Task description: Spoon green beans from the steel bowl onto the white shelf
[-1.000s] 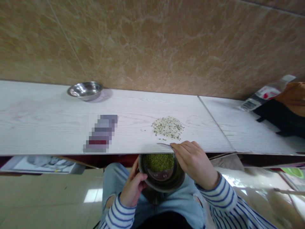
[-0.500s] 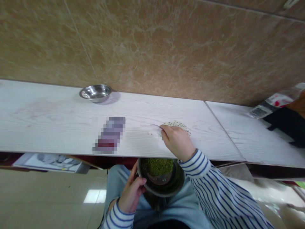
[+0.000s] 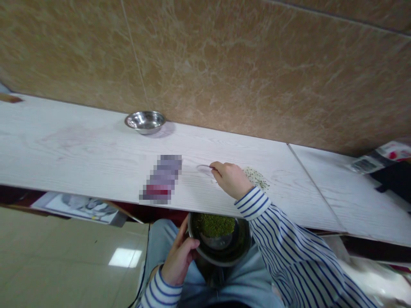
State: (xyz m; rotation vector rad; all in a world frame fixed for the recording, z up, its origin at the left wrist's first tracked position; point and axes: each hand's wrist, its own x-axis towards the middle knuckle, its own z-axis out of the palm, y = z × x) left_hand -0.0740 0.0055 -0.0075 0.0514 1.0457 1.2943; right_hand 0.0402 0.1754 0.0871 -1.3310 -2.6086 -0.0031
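In my lap, under the counter's front edge, my left hand [image 3: 180, 261] grips the rim of a dark metal bowl [image 3: 221, 259]. Green mung beans [image 3: 218, 225] lie heaped at the far side of this bowl. My right hand [image 3: 229, 179] is closed round the handle of a thin metal spoon [image 3: 203, 166], whose end points left just over the white counter [image 3: 109, 149]. Right beside that hand, a scattered patch of pale and green beans [image 3: 257, 177] lies on the counter, partly behind the hand.
A shiny steel bowl [image 3: 145, 122] stands by the tiled wall. Left of my right hand lies a blurred-out phone-like rectangle [image 3: 162, 179]. At the far right are a clear plastic package [image 3: 369, 162] and a black item [image 3: 394, 179]. A drawer or shelf with printed paper [image 3: 77, 207] sits below.
My right hand has moved left with the spoon, off the bean patch, which now shows more fully. The view has turned a little left. My left hand still holds the bowl.
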